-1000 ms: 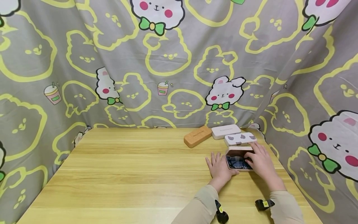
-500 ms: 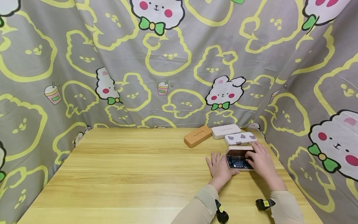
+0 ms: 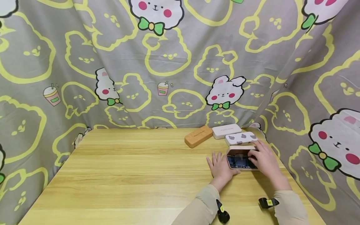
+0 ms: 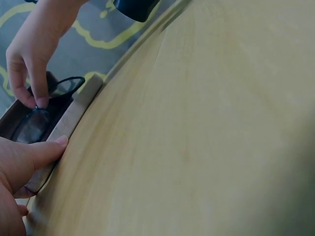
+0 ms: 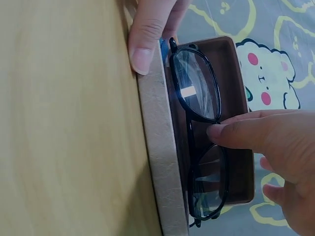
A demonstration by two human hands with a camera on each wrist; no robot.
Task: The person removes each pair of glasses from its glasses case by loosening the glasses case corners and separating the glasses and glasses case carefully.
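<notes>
An eyeglass case (image 3: 243, 150) stands with its lid up at the table's right side, its outside pale and its inside brown. Black-framed glasses (image 5: 197, 78) are tilted up at the case's opening, over a dark lettered cloth (image 3: 239, 165). My right hand (image 3: 264, 157) pinches the glasses by the bridge between thumb and finger, as the right wrist view shows. At the case's left end rests my left hand (image 3: 220, 167); its fingers are straight and spread, and its thumb lies against the front wall.
Behind the case lie a white case with grey patches (image 3: 242, 138), a plain white case (image 3: 226, 131) and an orange-brown case (image 3: 198, 137), all closed. A patterned curtain (image 3: 174, 62) surrounds the wooden table (image 3: 126, 175) at the back and sides.
My right hand has risen slightly with the glasses, which now tilt up more from the case. My left hand keeps its place. The head view has shifted a little.
</notes>
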